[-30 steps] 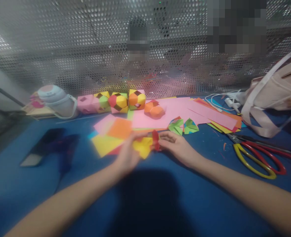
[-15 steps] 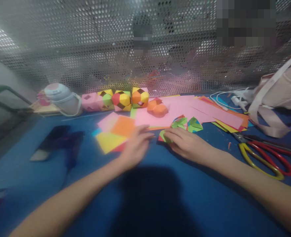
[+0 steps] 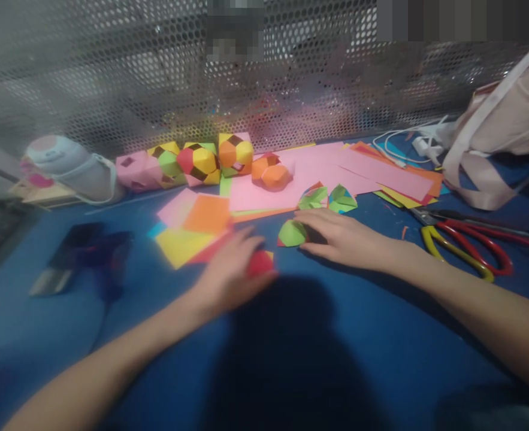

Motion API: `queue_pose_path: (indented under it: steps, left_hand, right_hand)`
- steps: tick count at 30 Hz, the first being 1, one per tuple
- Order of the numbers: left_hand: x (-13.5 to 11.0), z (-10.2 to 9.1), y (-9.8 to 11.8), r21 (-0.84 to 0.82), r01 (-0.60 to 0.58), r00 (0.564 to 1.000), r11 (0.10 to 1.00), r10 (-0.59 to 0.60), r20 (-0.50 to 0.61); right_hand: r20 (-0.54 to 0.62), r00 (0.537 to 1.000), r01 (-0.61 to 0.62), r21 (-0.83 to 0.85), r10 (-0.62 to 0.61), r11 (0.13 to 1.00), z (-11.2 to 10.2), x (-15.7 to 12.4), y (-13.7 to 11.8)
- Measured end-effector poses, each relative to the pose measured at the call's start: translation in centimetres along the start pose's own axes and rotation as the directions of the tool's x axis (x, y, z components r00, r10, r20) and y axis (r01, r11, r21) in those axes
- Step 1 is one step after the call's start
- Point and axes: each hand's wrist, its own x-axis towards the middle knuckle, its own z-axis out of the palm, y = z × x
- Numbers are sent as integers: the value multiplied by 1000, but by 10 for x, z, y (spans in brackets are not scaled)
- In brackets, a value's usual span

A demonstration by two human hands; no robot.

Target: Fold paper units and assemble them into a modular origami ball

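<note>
Three green folded pieces (image 3: 292, 234): one at right hand (image 3: 336, 238), its fingers parted; two behind. Four paper cubes (image 3: 200, 166) in a row, one orange model (image 3: 272, 175). Blue tabletop (image 3: 390, 359), perforated metal screen (image 3: 313, 66). Left hand (image 3: 226, 272) blurred over red paper (image 3: 261, 263), grip cannot be told; pale bag (image 3: 509, 117) cut off at right

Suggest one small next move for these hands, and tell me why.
I would probably ease the right hand back from the green folded piece: it appears to rest on the blue table, with that hand only at its right edge, while the left hand is at a separate red piece.
</note>
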Motion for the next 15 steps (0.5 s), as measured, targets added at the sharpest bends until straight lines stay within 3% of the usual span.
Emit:
queue_pose_path:
  steps: [5, 9, 15]
  left_hand:
    - [-3, -2, 9, 151, -63, 995, 986, 50, 87]
    - [-3, -3, 12, 166, -68, 990, 984, 47, 131]
    - [0, -1, 0, 110, -142, 990, 984, 143, -3]
  right_hand:
    - [7, 1000, -28, 82, 27, 996, 11, 4, 3]
    - [-23, 1000, -10, 71, 11, 997, 18, 6, 3]
    - [-101, 993, -51, 162, 68, 986, 15, 7, -4]
